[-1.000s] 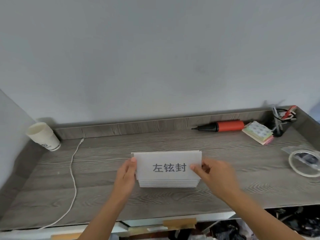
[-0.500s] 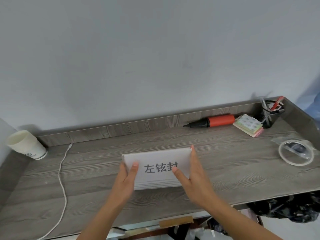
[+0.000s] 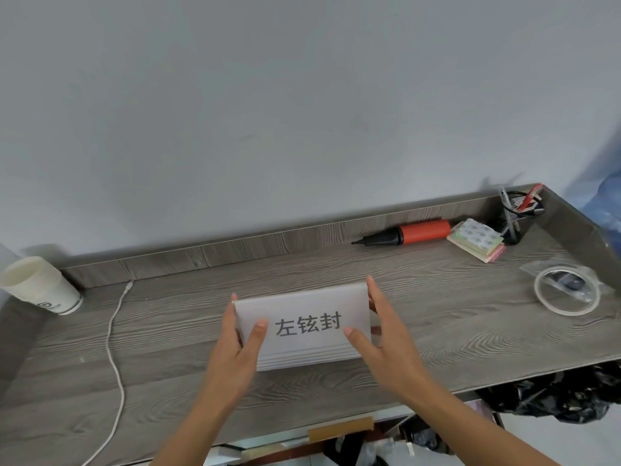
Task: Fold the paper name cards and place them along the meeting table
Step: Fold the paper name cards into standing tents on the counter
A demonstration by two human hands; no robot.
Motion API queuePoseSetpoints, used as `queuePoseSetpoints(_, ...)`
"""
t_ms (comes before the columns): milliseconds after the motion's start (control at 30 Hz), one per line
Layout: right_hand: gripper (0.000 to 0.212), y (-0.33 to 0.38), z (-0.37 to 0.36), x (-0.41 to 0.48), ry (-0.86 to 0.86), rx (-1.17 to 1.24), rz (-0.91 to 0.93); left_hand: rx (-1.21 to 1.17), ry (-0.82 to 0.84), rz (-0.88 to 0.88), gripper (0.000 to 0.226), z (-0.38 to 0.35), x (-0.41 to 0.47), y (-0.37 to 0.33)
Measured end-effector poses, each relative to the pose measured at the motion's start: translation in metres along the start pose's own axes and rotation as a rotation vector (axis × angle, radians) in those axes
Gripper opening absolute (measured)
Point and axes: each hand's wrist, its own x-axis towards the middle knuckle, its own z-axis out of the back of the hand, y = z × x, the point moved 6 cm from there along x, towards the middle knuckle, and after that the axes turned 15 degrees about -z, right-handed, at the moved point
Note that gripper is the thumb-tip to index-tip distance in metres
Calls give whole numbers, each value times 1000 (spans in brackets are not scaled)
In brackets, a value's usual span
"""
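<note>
A person's view down onto a grey wood-grain table [image 3: 437,307] set against a plain wall. At the centre, close to the near edge, lies a stack of white paper name cards [image 3: 302,306], and the top card shows three printed Chinese characters. The left hand [image 3: 235,358] pinches the stack's left edge, thumb on the front face and fingers behind. The right hand [image 3: 386,341] holds the right edge the same way, its fingers straight along the side and its thumb pressed on the front.

Several card edges show in steps along the bottom of the stack (whether each card is already creased cannot be told from here). No card stands alone anywhere on the table, so judging by that, setting them out has not begun and the whole stack remains to be placed.

A paper cup [image 3: 40,285] sits far left beside a white cable [image 3: 112,348]. A red hand pump [image 3: 406,233] and a tape roll [image 3: 566,294] lie to the right.
</note>
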Motion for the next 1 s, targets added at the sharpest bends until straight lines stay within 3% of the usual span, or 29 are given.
queuePoseSetpoints(133, 86, 1, -3, -4, 8, -13, -5, 14, 0, -24, 83, 0, 0, -1)
queuePoseSetpoints(300, 83, -13, 0, 4, 44, 195, -149, -112, -43, 33, 68, 2, 2, 9)
queuePoseSetpoints(467, 89, -11, -2, 16, 74, 208, -266, -213, -113, 50, 29, -3, 3, 0)
queuePoseSetpoints(633, 72, -1, -10, 16, 125, 216, -246, -238, -141, 0, 23, -3, 2, -1)
queuePoseSetpoints(733, 55, 7, -13, 5, 72, 249, -222, -247, -120, -20, 33, -3, -9, 1)
queuePoseSetpoints(867, 61, 7, -17, -13, 60, 220, -171, -236, -157, -23, 44, 7, -34, 11)
queuePoseSetpoints(1000, 38, 10, -30, -28, 109, 184, -116, -201, -221, -30, 42, 25, -69, 12)
